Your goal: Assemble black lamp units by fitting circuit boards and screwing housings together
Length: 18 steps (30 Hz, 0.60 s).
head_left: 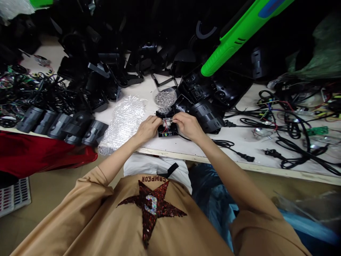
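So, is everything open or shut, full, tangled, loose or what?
Box, open, wires showing
Left hand, at the box, grip unclear
Right hand, at the box, grip unclear
Bowl, holding metal bits
Bubble wrap, spread out, wrinkled
Green tool, tilted
Plug, loose
Cords at left, tangled

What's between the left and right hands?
Head view: a small open black housing with red wires showing inside sits between the left hand and the right hand; both hands' fingertips are at it.
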Motion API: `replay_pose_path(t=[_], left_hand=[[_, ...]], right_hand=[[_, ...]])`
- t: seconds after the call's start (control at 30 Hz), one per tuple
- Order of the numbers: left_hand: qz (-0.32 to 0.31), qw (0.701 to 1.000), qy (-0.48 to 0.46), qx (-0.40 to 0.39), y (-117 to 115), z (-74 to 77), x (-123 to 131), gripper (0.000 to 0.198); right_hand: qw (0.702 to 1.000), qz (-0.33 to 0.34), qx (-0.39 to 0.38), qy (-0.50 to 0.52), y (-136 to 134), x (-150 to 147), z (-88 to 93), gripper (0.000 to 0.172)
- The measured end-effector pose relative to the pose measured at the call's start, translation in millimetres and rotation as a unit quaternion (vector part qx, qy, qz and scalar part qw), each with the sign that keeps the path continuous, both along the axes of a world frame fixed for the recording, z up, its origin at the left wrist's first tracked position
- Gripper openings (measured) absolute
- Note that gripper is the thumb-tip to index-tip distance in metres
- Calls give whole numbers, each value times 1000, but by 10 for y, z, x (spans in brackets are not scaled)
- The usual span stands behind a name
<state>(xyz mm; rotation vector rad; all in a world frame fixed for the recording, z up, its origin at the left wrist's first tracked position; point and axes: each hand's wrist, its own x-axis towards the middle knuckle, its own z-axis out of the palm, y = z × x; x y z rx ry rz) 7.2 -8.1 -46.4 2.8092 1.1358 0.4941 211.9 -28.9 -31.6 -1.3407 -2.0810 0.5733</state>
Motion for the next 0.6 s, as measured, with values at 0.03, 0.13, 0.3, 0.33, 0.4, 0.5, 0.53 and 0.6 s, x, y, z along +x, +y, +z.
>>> replay_pose_path(t=[0.03,0.13,0.3,0.33,0.4,0.5,0.53,0.6], left_hand=[[0,1000,4,-4,0,2,-1,20],[-7,1000,3,-25,1,17,-4,22],[-8,998,7,-60,21,79,-13,23],[-9,998,7,-67,28,95,-16,23],[-14,997,5,-80,42,125,-24,21],[-14,997,8,-81,53,149,-31,20],[-11,997,11,-75,52,148,-31,20],[-9,998,15,-63,47,137,-30,20]], right_hand=[[1000,-1,0,1,-4,-3,-10,19],[1000,-3,-2,1,-15,-16,-46,19],[1000,-8,1,-6,-20,-32,-71,20],[1000,-4,0,-8,-16,-28,-58,20],[1000,9,-10,-13,-5,-10,-8,20],[998,26,-29,-47,10,19,101,17],[997,26,-31,-71,12,23,135,16],[991,20,-26,-126,11,18,185,15]])
